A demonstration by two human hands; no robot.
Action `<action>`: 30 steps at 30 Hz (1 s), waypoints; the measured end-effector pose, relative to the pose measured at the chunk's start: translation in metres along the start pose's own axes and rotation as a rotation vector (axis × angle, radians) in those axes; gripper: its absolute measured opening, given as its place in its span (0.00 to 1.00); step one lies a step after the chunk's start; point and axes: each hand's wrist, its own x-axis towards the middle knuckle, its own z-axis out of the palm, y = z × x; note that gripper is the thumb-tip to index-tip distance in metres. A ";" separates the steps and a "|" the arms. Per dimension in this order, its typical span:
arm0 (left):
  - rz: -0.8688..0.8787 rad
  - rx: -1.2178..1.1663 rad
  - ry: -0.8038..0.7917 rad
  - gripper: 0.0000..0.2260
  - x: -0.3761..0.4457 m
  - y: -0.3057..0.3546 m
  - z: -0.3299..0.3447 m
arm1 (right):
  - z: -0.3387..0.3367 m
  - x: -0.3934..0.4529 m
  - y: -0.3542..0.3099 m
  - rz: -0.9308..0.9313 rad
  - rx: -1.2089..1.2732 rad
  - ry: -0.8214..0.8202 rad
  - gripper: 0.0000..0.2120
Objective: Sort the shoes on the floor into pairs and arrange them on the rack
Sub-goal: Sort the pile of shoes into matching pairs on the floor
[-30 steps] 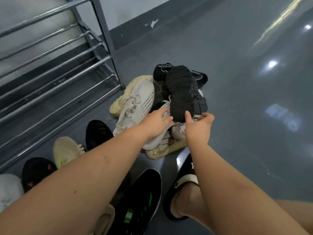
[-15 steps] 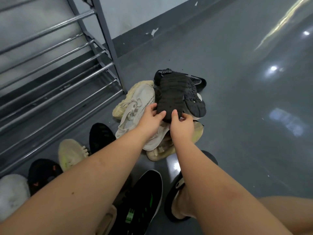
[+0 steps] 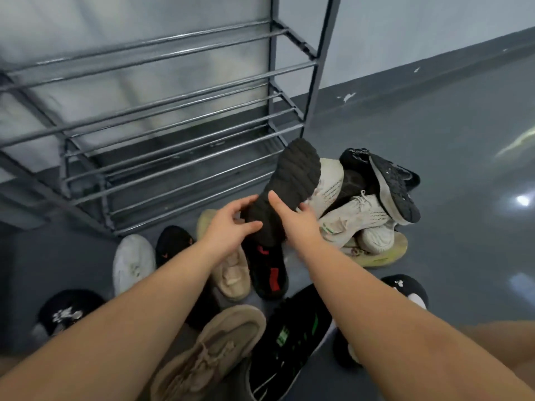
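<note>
— Status?

— Black shoe (image 3: pixel 292 186) is off the pile (image 3: pixel 364 215) now. A second ago it lay sole-up on top; I've lifted it clear and swung it left, toe toward the rack (image 3: pixel 173 117).

— Grip?

— Both on it, heel end. Right hand (image 3: pixel 298 224) wraps the sole side, thumb across the tread; left hand (image 3: pixel 231 227) cups the other flank, fingers loosely closed.

— Meaning?

— One shoe singled out. My guess: its mate is the black one with red marks (image 3: pixel 269 270) directly below. Rack shelves bare; nothing placed yet.
</note>
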 end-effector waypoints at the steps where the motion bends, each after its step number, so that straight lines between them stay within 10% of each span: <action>1: 0.029 0.077 -0.008 0.24 -0.010 -0.001 -0.012 | 0.010 0.000 0.009 0.082 0.051 -0.046 0.59; 4: 0.066 0.220 -0.114 0.25 -0.027 -0.006 -0.044 | 0.035 -0.016 0.024 0.270 0.238 -0.166 0.55; 8: -0.128 -0.325 0.091 0.17 -0.033 -0.017 -0.082 | 0.035 -0.031 0.027 0.399 0.347 -0.273 0.20; 13: -0.598 -0.512 -0.131 0.17 -0.048 -0.049 -0.081 | 0.035 -0.044 0.032 0.435 0.056 -0.590 0.20; 19: -0.450 -0.513 0.030 0.11 -0.054 -0.071 -0.077 | 0.036 -0.053 0.045 0.393 -0.015 -0.567 0.19; 30: -0.656 -0.428 -0.187 0.20 -0.072 -0.104 -0.072 | 0.009 -0.037 0.081 0.484 -0.366 -0.536 0.13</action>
